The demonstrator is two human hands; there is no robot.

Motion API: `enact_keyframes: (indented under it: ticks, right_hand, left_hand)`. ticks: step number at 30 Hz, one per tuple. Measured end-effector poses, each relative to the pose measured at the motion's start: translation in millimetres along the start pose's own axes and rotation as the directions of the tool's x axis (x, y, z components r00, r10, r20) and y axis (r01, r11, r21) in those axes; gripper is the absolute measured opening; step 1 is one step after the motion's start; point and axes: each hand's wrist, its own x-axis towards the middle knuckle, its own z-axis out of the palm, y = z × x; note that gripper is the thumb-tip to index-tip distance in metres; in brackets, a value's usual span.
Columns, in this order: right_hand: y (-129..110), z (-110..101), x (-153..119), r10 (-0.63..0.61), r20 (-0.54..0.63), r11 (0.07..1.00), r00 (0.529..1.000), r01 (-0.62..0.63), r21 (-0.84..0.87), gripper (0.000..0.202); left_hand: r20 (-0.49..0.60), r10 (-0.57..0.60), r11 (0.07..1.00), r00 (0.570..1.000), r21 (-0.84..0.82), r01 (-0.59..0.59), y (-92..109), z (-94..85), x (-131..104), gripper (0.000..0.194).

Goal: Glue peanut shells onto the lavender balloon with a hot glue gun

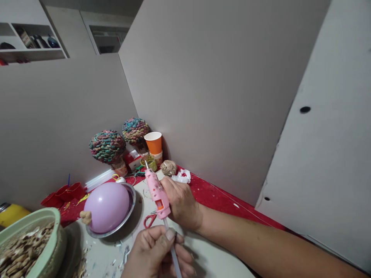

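My right hand is wrapped round the grip of a pink hot glue gun, its metal nozzle pointing up and away. Between thumb and fingers, my left hand pinches a translucent glue stick, whose upper end enters the back of the gun. Red-handled scissors lie on the board just behind my left hand. To the left, a purple balloon rests in a metal bowl, with a few peanut shells stuck to its side.
A green basin of peanut shells stands at front left. Behind are two balls covered in coloured shells, an orange paper cup, a twine ball, red cups and spare glue sticks. Grey panels rise behind and right.
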Motion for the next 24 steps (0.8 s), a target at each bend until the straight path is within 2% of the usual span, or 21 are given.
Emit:
enact_keyframes:
  ticks: [7, 13, 17, 21, 24]
  right_hand:
    - [-2, 2, -3, -0.012, -0.074, 1.0, 0.997, 0.012, -0.003, 0.02]
    - [-4, 6, -6, 0.005, -0.06, 1.0, 0.998, -0.004, 0.012, 0.017]
    - [-5, 7, -8, 0.036, -0.017, 0.999, 0.999, -0.036, 0.014, 0.012]
    - [-4, 8, -8, 0.012, -0.01, 1.0, 1.0, -0.012, 0.009, 0.013]
    - [-2, 9, -8, -0.011, -0.004, 1.0, 1.0, 0.011, -0.008, 0.017]
  left_hand:
    - [0.052, 0.047, 0.999, 0.998, 0.02, -0.048, 3, -2.2, -3, 0.031]
    - [0.076, 0.052, 0.998, 0.996, 0.026, -0.054, 3, -3.7, -2, 0.03]
    - [0.046, 0.048, 0.996, 0.998, 0.071, -0.051, 11, -5.4, -2, 0.034]
    - [0.006, 0.02, 0.999, 1.0, 0.044, -0.02, 19, -8.4, -2, 0.048]
    - [-0.047, 0.004, 0.999, 0.999, 0.048, -0.001, 20, -9.8, 1, 0.047]
